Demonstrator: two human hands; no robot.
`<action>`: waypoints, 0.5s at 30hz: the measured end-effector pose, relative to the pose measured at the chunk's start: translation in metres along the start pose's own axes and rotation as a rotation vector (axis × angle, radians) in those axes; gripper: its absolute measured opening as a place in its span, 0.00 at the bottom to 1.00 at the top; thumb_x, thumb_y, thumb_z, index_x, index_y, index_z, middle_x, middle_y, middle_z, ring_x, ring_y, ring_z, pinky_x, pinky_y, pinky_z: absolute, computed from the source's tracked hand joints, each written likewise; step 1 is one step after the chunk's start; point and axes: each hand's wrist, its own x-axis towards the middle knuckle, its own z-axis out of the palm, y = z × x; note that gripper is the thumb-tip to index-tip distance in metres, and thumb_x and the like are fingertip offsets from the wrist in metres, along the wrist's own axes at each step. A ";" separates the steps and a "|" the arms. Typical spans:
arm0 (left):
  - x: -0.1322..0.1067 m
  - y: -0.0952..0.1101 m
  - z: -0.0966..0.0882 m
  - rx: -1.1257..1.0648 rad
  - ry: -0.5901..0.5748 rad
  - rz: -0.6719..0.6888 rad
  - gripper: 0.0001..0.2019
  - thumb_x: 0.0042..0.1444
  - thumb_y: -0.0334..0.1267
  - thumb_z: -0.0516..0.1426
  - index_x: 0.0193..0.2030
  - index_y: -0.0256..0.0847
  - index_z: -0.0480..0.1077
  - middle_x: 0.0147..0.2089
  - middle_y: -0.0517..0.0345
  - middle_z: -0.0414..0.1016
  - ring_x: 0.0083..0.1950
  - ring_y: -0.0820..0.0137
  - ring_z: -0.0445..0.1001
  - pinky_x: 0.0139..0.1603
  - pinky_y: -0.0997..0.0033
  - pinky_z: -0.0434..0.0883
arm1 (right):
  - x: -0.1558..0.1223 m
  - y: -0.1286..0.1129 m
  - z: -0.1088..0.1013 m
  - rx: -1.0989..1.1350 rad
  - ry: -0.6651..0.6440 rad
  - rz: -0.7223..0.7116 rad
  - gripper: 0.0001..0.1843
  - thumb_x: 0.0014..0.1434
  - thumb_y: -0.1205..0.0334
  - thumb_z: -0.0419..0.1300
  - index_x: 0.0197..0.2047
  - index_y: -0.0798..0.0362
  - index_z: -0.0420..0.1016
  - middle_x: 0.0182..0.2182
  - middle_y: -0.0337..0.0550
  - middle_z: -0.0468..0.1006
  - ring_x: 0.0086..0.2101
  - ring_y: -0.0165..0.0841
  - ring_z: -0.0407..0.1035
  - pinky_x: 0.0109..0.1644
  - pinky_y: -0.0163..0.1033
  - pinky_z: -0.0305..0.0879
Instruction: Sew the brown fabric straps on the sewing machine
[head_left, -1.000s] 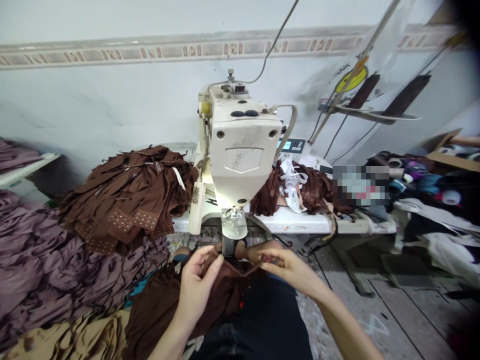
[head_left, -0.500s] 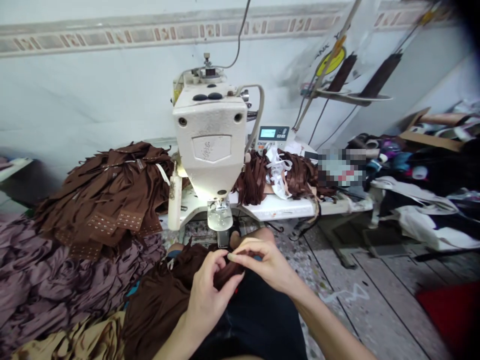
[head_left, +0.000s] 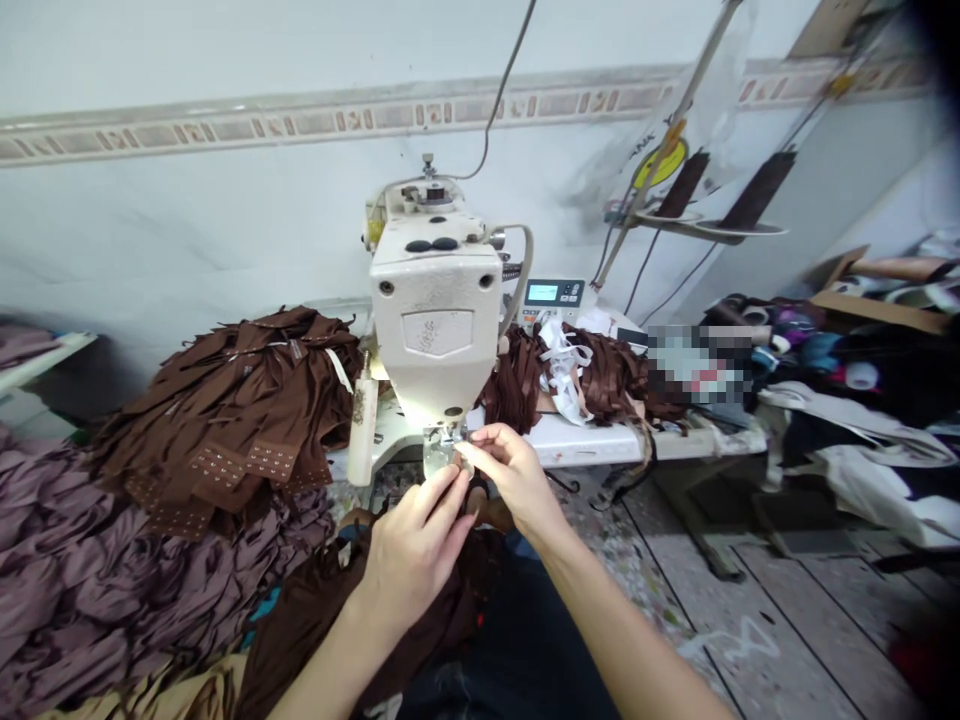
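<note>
Both my hands are raised to the needle end of a white industrial sewing machine (head_left: 436, 330), just in front of its clear guard (head_left: 438, 455). My left hand (head_left: 416, 535) is closed, its fingertips pinching the edge of a piece of brown fabric. My right hand (head_left: 511, 478) pinches the same fabric from the other side, thumb and forefinger close to the guard. Most of the held edge is hidden behind my fingers. Below, a dark brown garment (head_left: 307, 620) lies across my lap and hangs under my left forearm.
Brown pieces with rows of hooks (head_left: 255, 400) are heaped left of the machine, above mauve fabric (head_left: 52, 570). Bundled brown straps (head_left: 615, 370) and a control panel (head_left: 553, 292) are on the right. Thread cones (head_left: 757, 190) stand on a rack behind.
Both hands have moved up and forward from above my lap to the machine's needle area, carrying the brown fabric. The view has shifted slightly, so the machine appears lower and further right.
</note>
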 end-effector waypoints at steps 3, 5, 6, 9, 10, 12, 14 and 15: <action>-0.002 0.006 0.007 0.053 0.039 -0.066 0.28 0.72 0.34 0.60 0.77 0.44 0.64 0.67 0.45 0.79 0.61 0.57 0.83 0.60 0.62 0.83 | -0.003 0.006 0.002 0.042 0.049 0.010 0.23 0.56 0.40 0.74 0.38 0.50 0.77 0.32 0.37 0.77 0.33 0.34 0.69 0.39 0.37 0.67; -0.001 0.009 0.012 0.070 0.039 -0.095 0.28 0.72 0.35 0.59 0.78 0.43 0.63 0.67 0.44 0.79 0.62 0.56 0.83 0.60 0.61 0.83 | -0.011 0.013 0.002 0.044 0.043 0.032 0.23 0.60 0.38 0.71 0.35 0.50 0.77 0.29 0.36 0.75 0.31 0.34 0.67 0.38 0.37 0.65; -0.001 0.009 0.013 0.068 0.035 -0.107 0.29 0.73 0.35 0.59 0.78 0.43 0.62 0.68 0.43 0.79 0.62 0.56 0.83 0.60 0.60 0.83 | -0.016 0.018 0.001 0.039 0.036 0.044 0.24 0.62 0.37 0.69 0.34 0.50 0.76 0.29 0.37 0.75 0.32 0.34 0.67 0.37 0.37 0.65; -0.004 0.009 0.016 0.029 0.035 -0.118 0.29 0.73 0.35 0.58 0.79 0.45 0.61 0.70 0.44 0.76 0.64 0.56 0.82 0.63 0.61 0.81 | -0.036 0.044 -0.008 -0.029 -0.044 0.061 0.29 0.64 0.30 0.64 0.35 0.50 0.80 0.32 0.41 0.79 0.35 0.37 0.70 0.38 0.38 0.67; -0.005 0.009 0.015 0.005 0.034 -0.118 0.29 0.73 0.34 0.57 0.79 0.46 0.60 0.72 0.44 0.75 0.66 0.57 0.81 0.65 0.61 0.80 | -0.043 0.054 -0.013 -0.074 -0.100 0.071 0.32 0.63 0.27 0.63 0.35 0.51 0.81 0.32 0.41 0.79 0.34 0.38 0.71 0.38 0.38 0.67; -0.010 0.006 0.013 -0.051 0.042 -0.113 0.29 0.73 0.33 0.57 0.78 0.48 0.62 0.73 0.46 0.73 0.67 0.58 0.79 0.67 0.61 0.78 | -0.051 0.074 -0.029 -0.181 -0.179 0.125 0.37 0.63 0.24 0.60 0.32 0.53 0.82 0.25 0.40 0.76 0.28 0.35 0.68 0.32 0.37 0.65; -0.017 -0.001 0.011 -0.099 0.080 -0.092 0.27 0.73 0.34 0.58 0.76 0.50 0.65 0.72 0.50 0.75 0.66 0.60 0.81 0.68 0.63 0.77 | -0.048 0.086 -0.053 -0.261 -0.101 0.156 0.42 0.63 0.20 0.55 0.29 0.54 0.81 0.22 0.40 0.75 0.24 0.34 0.67 0.27 0.36 0.62; -0.021 -0.006 0.011 -0.107 0.123 -0.078 0.26 0.72 0.34 0.59 0.75 0.50 0.67 0.70 0.51 0.77 0.63 0.61 0.82 0.69 0.63 0.76 | -0.042 0.087 -0.069 -0.296 -0.037 0.127 0.42 0.61 0.20 0.56 0.28 0.54 0.81 0.22 0.41 0.76 0.24 0.34 0.68 0.26 0.35 0.61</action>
